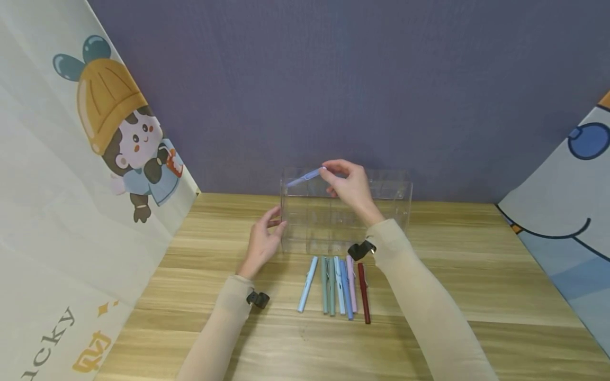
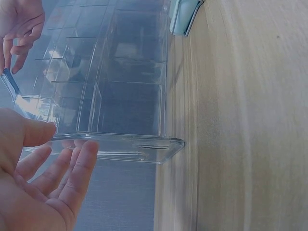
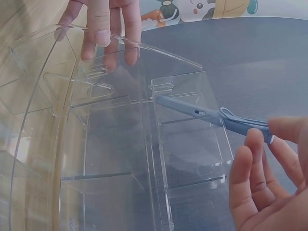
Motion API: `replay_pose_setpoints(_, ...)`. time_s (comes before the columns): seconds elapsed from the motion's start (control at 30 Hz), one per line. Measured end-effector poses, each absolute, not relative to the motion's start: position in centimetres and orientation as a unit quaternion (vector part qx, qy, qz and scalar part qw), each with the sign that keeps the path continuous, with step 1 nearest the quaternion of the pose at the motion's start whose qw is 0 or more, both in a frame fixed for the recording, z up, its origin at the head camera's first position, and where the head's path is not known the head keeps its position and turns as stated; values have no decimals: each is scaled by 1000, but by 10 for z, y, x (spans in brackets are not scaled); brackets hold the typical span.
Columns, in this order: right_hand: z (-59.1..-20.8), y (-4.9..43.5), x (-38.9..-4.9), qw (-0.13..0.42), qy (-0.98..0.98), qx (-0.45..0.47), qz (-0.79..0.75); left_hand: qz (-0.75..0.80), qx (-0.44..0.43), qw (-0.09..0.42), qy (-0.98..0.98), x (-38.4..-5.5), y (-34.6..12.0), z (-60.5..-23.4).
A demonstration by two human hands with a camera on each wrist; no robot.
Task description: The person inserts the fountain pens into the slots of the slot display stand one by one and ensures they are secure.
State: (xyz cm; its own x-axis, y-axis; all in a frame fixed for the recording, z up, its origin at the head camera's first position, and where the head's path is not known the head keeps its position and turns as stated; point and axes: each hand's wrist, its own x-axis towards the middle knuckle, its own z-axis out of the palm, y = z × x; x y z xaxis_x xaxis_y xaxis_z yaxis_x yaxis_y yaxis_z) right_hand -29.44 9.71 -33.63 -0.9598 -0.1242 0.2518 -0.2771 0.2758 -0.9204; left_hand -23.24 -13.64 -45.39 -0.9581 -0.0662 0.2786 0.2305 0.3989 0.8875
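A clear plastic organizer with compartments [image 1: 319, 211] stands on the table against the back wall. My left hand [image 1: 264, 238] grips its left side panel, with the thumb and fingers about the edge in the left wrist view. My right hand [image 1: 350, 185] pinches a blue pen [image 3: 192, 108] by its clip end, above the organizer. That pen slants down to the left, its far end at the upper left compartment. In front of the organizer lie a light-blue pen [image 1: 307, 284], green pens [image 1: 325, 286], a blue pen [image 1: 347, 291], a purple pen [image 1: 351, 283] and a dark red pen [image 1: 364, 293].
The wooden table [image 1: 219, 211] meets a dark blue-grey wall [image 1: 305, 95] at the back. Printed cartoon panels stand along the left [image 1: 47, 185] and right [image 1: 562, 227] sides. Black straps with small devices [image 1: 258, 300] sit on both wrists.
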Motion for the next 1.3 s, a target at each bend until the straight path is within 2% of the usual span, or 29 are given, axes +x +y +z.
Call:
replay_pose_setpoints(0.37,-341,98,-296,59,-780,120,612,-548,-46,121,-826,-231,-137,-454)
replay_pose_setpoints(0.73,-343,103,-291,62,-776,108,619,-552,-45,128,-822,-233,-136,-455)
replay_pose_setpoints(1.3,-368,120,-267,35,-781,107,614,-552,-48,131,-822,-233,-137,-455)
